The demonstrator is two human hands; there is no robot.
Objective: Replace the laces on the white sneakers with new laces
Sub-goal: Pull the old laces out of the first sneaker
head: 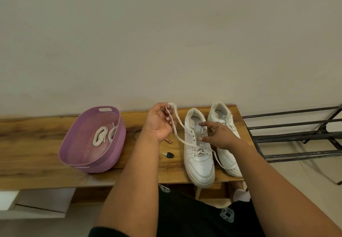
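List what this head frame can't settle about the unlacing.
- Head view: right hand covers the near white leather sneaker's upper right eyelets.
- Insole print: too small to read.
- Far white sneaker: right forearm hides its middle.
- Black metal rack: cut off by right edge.

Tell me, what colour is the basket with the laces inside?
The basket is light purple, seen best in the head view.

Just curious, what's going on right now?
Left hand grips old lace. Right hand steadies near sneaker, half unlaced. Nothing blocking.
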